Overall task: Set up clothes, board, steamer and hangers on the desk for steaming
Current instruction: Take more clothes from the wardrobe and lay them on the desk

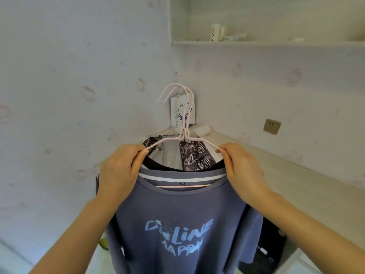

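Both arms reach forward and up, the left hand [118, 171] and right hand [242, 171] each pinching (thumb against fingertips) at shoulder height.

Two thin pale pink wire hangers [182, 123] stand upright and close together, their hooks curving side by side at the top and their necks nearly touching. A slate-blue T-shirt [183, 224] hangs on them, front facing the camera, with light blue lettering printed across the chest and a white stripe along the inside of the neckband; a hanger's lower bar shows through the neck opening. A black garment [158, 164] hangs just behind the shirt, its neckline showing above the blue collar. Beyond that, a dark patterned cloth [194, 157] with white markings lies on the pale table [286, 175] in the corner
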### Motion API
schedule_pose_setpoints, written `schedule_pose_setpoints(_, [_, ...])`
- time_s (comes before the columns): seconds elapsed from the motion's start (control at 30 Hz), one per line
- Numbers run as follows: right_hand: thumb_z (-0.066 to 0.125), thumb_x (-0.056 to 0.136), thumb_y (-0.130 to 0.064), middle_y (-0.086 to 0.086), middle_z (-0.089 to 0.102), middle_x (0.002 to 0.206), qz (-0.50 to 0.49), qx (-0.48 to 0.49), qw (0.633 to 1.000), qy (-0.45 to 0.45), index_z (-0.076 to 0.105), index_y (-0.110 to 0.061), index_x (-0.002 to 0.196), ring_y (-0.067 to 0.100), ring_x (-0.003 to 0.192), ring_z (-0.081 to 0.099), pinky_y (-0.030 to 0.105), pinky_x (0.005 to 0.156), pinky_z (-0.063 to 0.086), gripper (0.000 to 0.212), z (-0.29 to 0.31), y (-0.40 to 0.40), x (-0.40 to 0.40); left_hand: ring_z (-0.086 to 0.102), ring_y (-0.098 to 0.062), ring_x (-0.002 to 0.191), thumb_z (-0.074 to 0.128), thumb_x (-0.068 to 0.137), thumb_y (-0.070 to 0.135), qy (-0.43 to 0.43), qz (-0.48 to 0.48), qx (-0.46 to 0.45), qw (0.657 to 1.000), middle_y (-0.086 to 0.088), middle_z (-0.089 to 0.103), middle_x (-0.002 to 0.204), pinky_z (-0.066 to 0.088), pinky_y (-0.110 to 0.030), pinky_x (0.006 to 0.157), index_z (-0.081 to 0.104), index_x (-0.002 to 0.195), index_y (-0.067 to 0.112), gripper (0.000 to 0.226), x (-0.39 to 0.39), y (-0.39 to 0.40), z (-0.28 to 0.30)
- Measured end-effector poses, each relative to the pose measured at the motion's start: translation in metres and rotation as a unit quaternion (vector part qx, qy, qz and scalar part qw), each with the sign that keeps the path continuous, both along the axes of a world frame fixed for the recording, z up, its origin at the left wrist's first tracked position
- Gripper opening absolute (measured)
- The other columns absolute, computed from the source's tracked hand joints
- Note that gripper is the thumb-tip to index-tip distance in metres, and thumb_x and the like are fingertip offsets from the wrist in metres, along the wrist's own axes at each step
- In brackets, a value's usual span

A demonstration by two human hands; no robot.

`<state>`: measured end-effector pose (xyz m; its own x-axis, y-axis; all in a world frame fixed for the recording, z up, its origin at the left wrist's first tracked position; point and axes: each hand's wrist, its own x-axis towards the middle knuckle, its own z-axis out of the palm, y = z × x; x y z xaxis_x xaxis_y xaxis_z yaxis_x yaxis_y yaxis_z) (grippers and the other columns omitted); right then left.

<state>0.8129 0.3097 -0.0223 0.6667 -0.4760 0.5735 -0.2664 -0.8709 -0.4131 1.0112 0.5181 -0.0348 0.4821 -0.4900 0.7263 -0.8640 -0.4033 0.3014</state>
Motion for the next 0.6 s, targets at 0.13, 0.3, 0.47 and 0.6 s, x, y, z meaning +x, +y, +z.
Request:
schedule_pose_setpoints(0.13, [0.04, 0.1, -0.027, 0.002, 0.061, 0.095, -0.003, -0.022, 1.0, 0.009, 0.061, -0.017, 0.108, 0.027, 0.08, 0.058, 0.041, 0.068, 0.049, 0.025, 0.002, -0.028, 0.031, 0.059, -0.016, 0.084, 0.044, 0.096, 0.039, 0.012, 0.021, 0.008, 1.0, 0.003, 0.066, 0.093, 0.039, -0.023, 0.068, 0.067, 0.103, 0.017, 0.033, 0.022, -0.025, 0.004])
schedule_pose_setpoints(0.3, [0.04, 0.1, -0.027, 0.004, 0.061, 0.094, 0.007, -0.019, 1.0, 0.013, 0.062, -0.015, 0.106, 0.025, 0.079, 0.058, 0.042, 0.066, 0.05, 0.026, 0.003, -0.067, 0.078, 0.057, -0.014, 0.086, 0.039, 0.093, 0.042, 0.044, 0.019, 0.012, 0.999, 0.006, 0.065, 0.094, 0.039, -0.025, 0.069, 0.067, 0.103, 0.019, 0.037, 0.063, -0.06, 0.005])
schedule_pose_setpoints(0.47, [0.042, 0.1, -0.026, -0.001, 0.059, 0.09, 0.031, 0.011, 0.999, 0.005, 0.062, -0.017, 0.102, 0.016, 0.077, 0.056, 0.037, 0.068, 0.049, 0.022, -0.005, -0.107, 0.134, 0.054, -0.008, 0.085, 0.037, 0.094, 0.045, 0.042, 0.016, 0.018, 0.999, 0.01, 0.064, 0.092, 0.04, -0.025, 0.067, 0.066, 0.1, 0.022, 0.037, 0.123, -0.096, -0.006])
schedule_pose_setpoints(0.6, [0.044, 0.099, -0.025, -0.006, 0.058, 0.088, 0.043, 0.048, 0.998, 0.005, 0.06, -0.021, 0.099, 0.008, 0.077, 0.055, 0.031, 0.07, 0.047, 0.017, -0.011, -0.141, 0.184, 0.054, -0.008, 0.08, 0.034, 0.096, 0.051, 0.055, 0.007, 0.041, 0.998, 0.013, 0.061, 0.087, 0.048, -0.031, 0.063, 0.064, 0.097, 0.027, 0.039, 0.178, -0.127, -0.014])
